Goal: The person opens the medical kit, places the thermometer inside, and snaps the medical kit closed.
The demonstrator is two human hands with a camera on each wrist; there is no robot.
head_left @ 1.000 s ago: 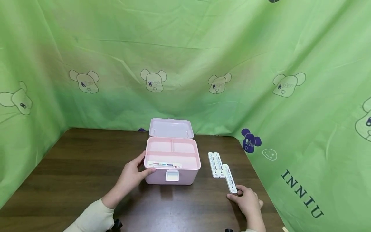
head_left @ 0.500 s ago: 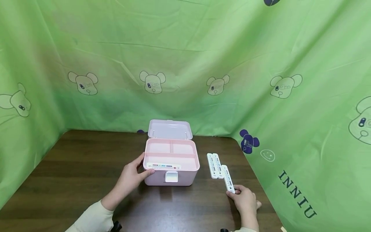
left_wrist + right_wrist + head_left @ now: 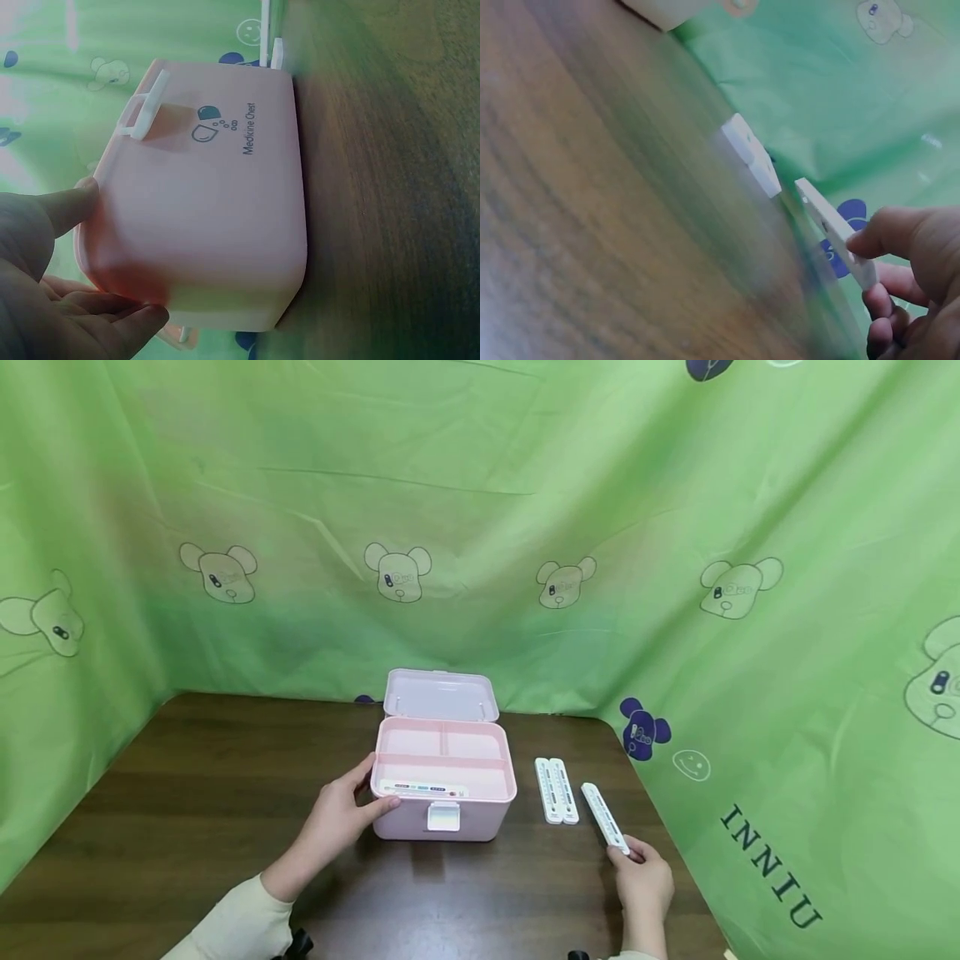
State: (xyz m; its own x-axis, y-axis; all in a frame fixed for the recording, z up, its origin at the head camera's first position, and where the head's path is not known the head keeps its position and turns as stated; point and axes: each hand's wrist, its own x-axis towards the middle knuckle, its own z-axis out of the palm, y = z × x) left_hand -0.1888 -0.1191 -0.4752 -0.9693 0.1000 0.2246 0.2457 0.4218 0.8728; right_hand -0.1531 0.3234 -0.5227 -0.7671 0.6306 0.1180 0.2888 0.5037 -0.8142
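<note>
A pink medicine chest (image 3: pixel 472 817) stands on the table with its lid (image 3: pixel 441 695) swung back. Its tray has three compartments, and one white thermometer (image 3: pixel 423 789) lies along the front one. My left hand (image 3: pixel 339 814) grips the chest's front left corner, thumb at the front rim and fingers on the side wall (image 3: pixel 195 225). Off to the right, my right hand (image 3: pixel 643 872) pinches the near end of another white thermometer (image 3: pixel 604 817) between thumb and fingers. In the right wrist view this thermometer (image 3: pixel 829 221) is tilted and raised off the table.
Two more white thermometers (image 3: pixel 557 791) lie side by side on the brown wooden table (image 3: pixel 247 793), between the chest and my right hand. A green cloth (image 3: pixel 480 527) with bear prints hangs behind and along both sides of the table.
My right hand has lifted its thermometer and moved it slightly right, apart from the two lying ones. The left hand and the chest have stayed in place.
</note>
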